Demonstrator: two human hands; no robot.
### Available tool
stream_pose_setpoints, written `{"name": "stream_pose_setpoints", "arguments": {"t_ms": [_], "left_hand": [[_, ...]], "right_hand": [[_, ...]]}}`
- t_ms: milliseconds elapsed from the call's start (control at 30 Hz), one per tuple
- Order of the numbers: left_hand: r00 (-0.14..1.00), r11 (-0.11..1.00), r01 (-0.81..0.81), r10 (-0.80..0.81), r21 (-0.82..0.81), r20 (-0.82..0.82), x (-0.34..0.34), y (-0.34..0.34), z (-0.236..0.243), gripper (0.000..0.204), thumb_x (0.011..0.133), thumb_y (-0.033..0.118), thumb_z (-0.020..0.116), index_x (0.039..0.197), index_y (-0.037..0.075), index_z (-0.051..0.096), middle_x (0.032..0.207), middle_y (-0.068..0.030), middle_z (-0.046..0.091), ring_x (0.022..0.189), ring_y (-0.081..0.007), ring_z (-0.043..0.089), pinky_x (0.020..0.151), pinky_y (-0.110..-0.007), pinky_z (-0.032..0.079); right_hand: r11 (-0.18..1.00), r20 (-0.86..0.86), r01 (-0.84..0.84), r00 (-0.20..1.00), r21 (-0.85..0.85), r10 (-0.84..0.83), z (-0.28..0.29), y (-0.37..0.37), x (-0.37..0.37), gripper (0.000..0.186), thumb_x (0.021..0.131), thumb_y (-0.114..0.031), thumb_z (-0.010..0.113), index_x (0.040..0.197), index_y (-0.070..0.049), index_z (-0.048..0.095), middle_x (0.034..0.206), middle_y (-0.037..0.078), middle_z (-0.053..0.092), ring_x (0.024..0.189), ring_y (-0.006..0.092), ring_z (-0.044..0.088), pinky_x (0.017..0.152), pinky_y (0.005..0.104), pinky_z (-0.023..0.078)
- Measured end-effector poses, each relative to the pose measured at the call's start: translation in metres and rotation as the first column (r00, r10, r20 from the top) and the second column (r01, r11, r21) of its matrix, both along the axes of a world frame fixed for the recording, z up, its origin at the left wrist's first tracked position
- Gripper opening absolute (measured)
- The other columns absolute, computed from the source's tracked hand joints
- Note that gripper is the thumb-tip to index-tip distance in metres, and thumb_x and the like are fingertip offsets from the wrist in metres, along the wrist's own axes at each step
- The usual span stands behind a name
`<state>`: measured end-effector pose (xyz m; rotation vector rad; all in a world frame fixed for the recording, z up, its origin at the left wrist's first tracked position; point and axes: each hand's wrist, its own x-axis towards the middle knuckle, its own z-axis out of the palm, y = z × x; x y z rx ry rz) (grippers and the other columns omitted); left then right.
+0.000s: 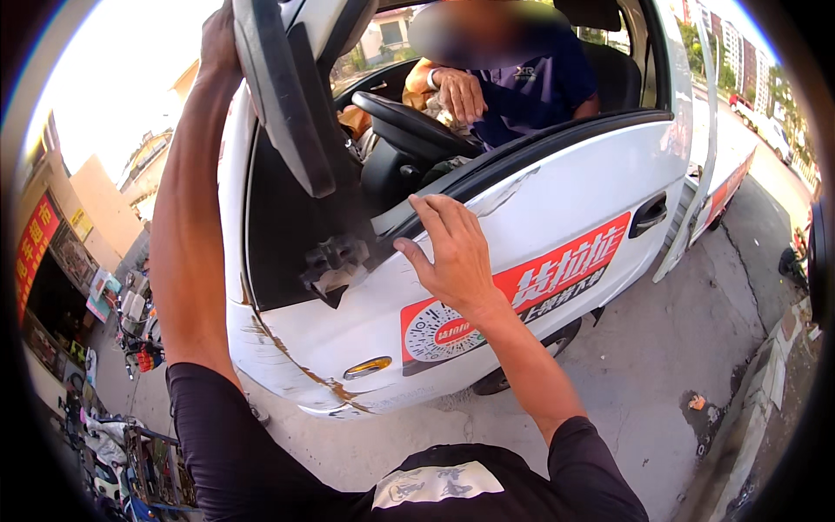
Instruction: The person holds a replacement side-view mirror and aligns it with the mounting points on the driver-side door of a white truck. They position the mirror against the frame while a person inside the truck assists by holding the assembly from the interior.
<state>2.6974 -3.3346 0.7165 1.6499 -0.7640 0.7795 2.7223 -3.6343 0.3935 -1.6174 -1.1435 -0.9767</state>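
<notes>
At the upper left, my left hand is closed on the outer edge of a large dark side mirror; its fingers are mostly hidden behind it. The mirror stands beside the front window of a white truck door. Lower on the door's front corner, a black mirror mount looks broken and jagged. My right hand lies open on the door just below the window sill, fingers stretched toward the sill and thumb apart. The window is down.
A person in a dark shirt sits behind the steering wheel. A red and white sticker covers part of the door, near a black door handle. Bikes and clutter stand at left; a kerb runs at right.
</notes>
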Motion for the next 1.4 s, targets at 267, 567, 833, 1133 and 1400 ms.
{"name": "stream_pose_setpoints", "arguments": {"t_ms": [267,567,833,1133,1400], "left_hand": [[0.994,0.994,0.111,-0.111,-0.024,0.014,-0.007,-0.008,0.002,0.04,0.105,0.021,0.048,0.123,-0.013,0.056,0.09,-0.0157,0.062,0.068,-0.02,0.065,0.052,-0.02,0.057],[0.964,0.966,-0.26,0.26,-0.019,0.051,0.0,-0.054,-0.011,0.035,0.105,0.027,0.052,0.107,-0.005,0.067,0.081,-0.0096,0.066,0.064,-0.0145,0.063,0.054,-0.025,0.05],[0.971,0.971,-0.239,0.238,0.013,0.035,-0.003,-0.024,-0.007,0.04,0.103,0.03,0.046,0.111,-0.005,0.064,0.086,-0.0119,0.061,0.068,-0.0191,0.06,0.054,-0.023,0.048],[0.573,0.555,-0.819,0.804,0.147,0.158,-0.008,-0.058,-0.01,0.027,0.093,0.022,0.062,0.115,0.007,0.068,0.093,-0.0075,0.069,0.086,-0.0147,0.065,0.074,-0.033,0.053],[0.792,0.806,-0.583,0.592,-0.102,0.15,0.018,-0.034,-0.003,0.067,0.103,0.054,0.052,0.12,-0.008,0.067,0.104,-0.0142,0.07,0.095,-0.0198,0.062,0.085,-0.035,0.05]], "right_hand": [[0.892,0.203,0.429,0.895,-0.143,-0.398,0.022,-0.05,0.142,0.056,0.096,-0.053,0.059,0.117,-0.003,0.071,0.124,0.013,0.065,0.124,0.0288,0.056,0.114,0.0499,0.033],[0.949,0.042,0.236,0.972,-0.209,-0.232,0.039,-0.039,0.107,0.045,0.096,-0.043,0.064,0.112,-0.003,0.072,0.117,0.013,0.067,0.119,0.0286,0.059,0.111,0.0521,0.034],[0.929,-0.275,-0.292,0.934,-0.226,0.227,0.04,0.019,0.009,0.069,0.089,-0.045,0.073,0.135,0.004,0.055,0.12,0.019,0.062,0.113,0.0394,0.06,0.1,0.0451,0.046],[0.836,-0.59,-0.546,0.694,-0.058,0.412,0.025,0.056,0.01,0.108,0.074,-0.035,0.09,0.155,0.001,0.028,0.144,0.025,0.05,0.132,0.0356,0.052,0.109,0.0455,0.043],[0.85,-0.562,-0.519,0.732,-0.093,0.386,0.022,0.063,0.008,0.112,0.074,-0.042,0.089,0.156,0.002,0.026,0.145,0.024,0.049,0.134,0.0372,0.05,0.112,0.0443,0.04]]}}
